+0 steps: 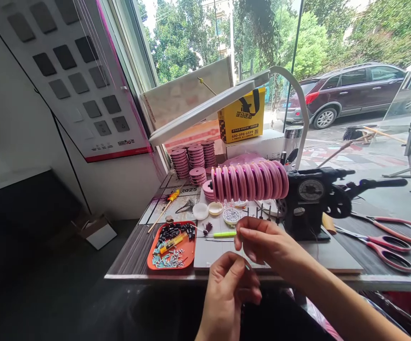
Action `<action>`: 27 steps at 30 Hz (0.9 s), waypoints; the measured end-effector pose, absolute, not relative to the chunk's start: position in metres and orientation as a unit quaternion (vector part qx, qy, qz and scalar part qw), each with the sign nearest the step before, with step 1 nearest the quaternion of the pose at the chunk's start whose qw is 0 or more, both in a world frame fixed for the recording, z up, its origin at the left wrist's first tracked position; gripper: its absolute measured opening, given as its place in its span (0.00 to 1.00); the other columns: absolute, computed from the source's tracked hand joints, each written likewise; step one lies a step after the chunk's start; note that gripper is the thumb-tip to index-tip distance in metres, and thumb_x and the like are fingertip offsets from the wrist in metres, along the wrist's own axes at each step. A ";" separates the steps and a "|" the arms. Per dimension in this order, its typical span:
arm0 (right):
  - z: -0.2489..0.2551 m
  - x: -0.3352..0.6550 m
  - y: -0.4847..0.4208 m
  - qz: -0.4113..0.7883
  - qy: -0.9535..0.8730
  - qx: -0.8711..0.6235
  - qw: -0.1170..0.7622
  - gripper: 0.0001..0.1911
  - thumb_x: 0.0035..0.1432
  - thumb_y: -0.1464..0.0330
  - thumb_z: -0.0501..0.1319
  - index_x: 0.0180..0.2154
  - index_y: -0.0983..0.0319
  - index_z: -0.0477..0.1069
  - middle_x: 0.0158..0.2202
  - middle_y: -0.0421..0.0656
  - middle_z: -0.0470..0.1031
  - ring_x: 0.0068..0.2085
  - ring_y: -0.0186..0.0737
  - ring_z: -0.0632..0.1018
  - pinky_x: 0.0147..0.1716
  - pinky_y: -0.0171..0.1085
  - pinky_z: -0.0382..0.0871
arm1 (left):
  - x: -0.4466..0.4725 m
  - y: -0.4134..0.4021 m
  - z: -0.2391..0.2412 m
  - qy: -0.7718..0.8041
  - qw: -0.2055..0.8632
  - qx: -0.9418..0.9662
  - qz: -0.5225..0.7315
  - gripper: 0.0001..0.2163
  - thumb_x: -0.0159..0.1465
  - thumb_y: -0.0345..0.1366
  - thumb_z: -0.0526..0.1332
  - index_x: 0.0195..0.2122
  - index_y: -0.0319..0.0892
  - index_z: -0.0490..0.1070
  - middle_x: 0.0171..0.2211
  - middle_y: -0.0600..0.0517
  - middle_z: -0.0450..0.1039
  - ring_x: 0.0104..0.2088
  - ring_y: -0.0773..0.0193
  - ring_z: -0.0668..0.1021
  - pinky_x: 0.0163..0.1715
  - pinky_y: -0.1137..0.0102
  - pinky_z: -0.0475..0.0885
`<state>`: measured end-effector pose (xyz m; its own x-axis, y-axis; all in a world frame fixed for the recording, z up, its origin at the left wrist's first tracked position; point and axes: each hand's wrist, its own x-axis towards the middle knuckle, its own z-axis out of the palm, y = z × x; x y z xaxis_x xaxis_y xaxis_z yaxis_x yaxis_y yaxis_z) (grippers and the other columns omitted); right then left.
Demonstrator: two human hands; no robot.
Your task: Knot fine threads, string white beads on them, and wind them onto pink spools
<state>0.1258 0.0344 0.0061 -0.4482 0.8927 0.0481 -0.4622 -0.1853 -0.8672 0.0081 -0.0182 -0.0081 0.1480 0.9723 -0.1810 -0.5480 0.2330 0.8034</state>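
My left hand (226, 284) is raised in front of the table's near edge, thumb and forefinger pinched together. A tiny pale bit shows by its fingertips, too small to name. Above and to the right, my right hand (262, 239) has its fingers curled and closed. Whatever it may hold is hidden. Beside its fingertips, a tool with a bright green handle (224, 234) lies on the pale board (208, 260). Behind the hands, a row of pink spools (250, 181) sits on the shaft of a black hand-cranked winder (306, 203) with a round dial.
An orange tray (150, 258) at left holds black pieces, small screws and a yellow lighter (173, 242). A dish of small beads (232, 216) stands behind the hands. Stacked pink spools (179, 163) are farther back. Scissors (386, 246) and pliers (393, 227) lie right; a white lamp (212, 106) hangs above.
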 end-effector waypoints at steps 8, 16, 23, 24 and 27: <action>-0.001 0.126 0.034 0.738 -0.401 -0.247 0.484 0.15 0.45 0.62 0.66 0.28 0.64 0.65 0.21 0.38 0.70 0.19 0.28 0.67 0.17 0.28 0.58 | -0.001 -0.036 -0.028 0.359 0.770 0.220 0.479 0.14 0.47 0.41 0.69 0.19 0.38 0.66 0.15 0.54 0.71 0.13 0.71 0.72 0.12 0.79 0.67; 0.001 0.126 0.035 0.728 -0.401 -0.259 0.491 0.15 0.45 0.62 0.66 0.28 0.64 0.64 0.21 0.38 0.69 0.20 0.28 0.67 0.18 0.29 0.58 | -0.006 -0.043 -0.039 0.372 0.791 0.174 0.455 0.13 0.46 0.42 0.69 0.20 0.37 0.70 0.16 0.53 0.73 0.14 0.70 0.73 0.12 0.79 0.67; 0.000 0.126 0.036 0.717 -0.403 -0.267 0.501 0.16 0.45 0.61 0.66 0.27 0.64 0.64 0.20 0.38 0.69 0.19 0.29 0.67 0.18 0.30 0.57 | -0.006 -0.046 -0.041 0.388 0.790 0.146 0.451 0.13 0.45 0.41 0.70 0.19 0.37 0.71 0.13 0.53 0.71 0.12 0.71 0.72 0.11 0.80 0.64; -0.001 0.126 0.036 0.716 -0.404 -0.267 0.502 0.15 0.45 0.61 0.66 0.27 0.64 0.64 0.20 0.38 0.69 0.19 0.29 0.67 0.18 0.30 0.57 | -0.007 -0.047 -0.041 0.389 0.790 0.146 0.451 0.13 0.44 0.41 0.70 0.19 0.37 0.71 0.13 0.53 0.71 0.12 0.71 0.72 0.12 0.80 0.64; -0.001 0.126 0.036 0.715 -0.407 -0.268 0.502 0.15 0.46 0.62 0.66 0.27 0.64 0.64 0.21 0.38 0.69 0.20 0.28 0.67 0.18 0.30 0.57 | -0.007 -0.048 -0.041 0.390 0.789 0.148 0.451 0.14 0.42 0.41 0.71 0.19 0.37 0.70 0.13 0.53 0.72 0.12 0.71 0.72 0.12 0.80 0.63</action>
